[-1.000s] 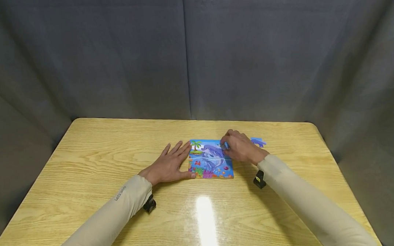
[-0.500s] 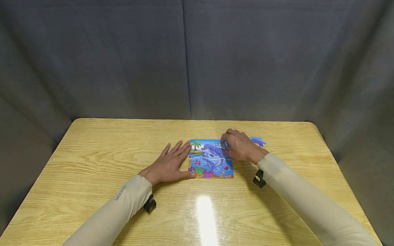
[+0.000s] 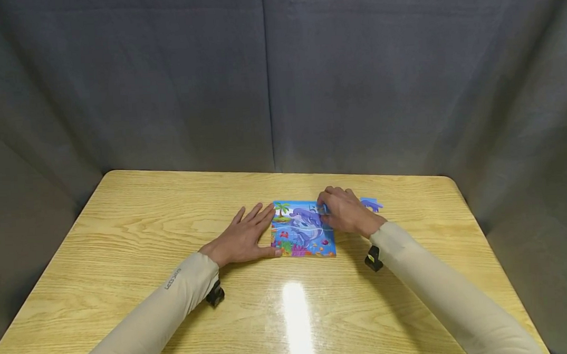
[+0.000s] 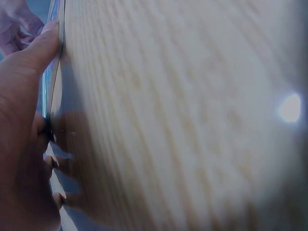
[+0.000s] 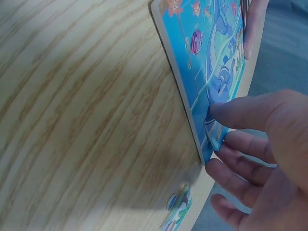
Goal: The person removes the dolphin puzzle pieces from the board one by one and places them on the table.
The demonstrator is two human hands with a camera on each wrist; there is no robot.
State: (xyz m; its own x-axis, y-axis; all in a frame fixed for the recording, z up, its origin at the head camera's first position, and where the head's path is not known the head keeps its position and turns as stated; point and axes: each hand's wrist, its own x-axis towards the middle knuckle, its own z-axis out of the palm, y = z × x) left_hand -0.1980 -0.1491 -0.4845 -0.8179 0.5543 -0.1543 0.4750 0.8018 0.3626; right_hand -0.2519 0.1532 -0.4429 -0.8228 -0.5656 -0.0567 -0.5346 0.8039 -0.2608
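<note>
Wood-grain table [image 3: 243,332], left sleeve [image 3: 149,317] with blurry “Lets…” lettering [image 3: 173,279], left hand [image 3: 241,239] splayed against puzzle [image 3: 306,231], right hand [image 3: 348,211] tight on one piece [image 5: 216,136]

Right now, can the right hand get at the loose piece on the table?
Probably, but it would first need to let go: the right hand pinches a held piece at the puzzle. The loose piece lies close beside it, with nothing visible between.
</note>
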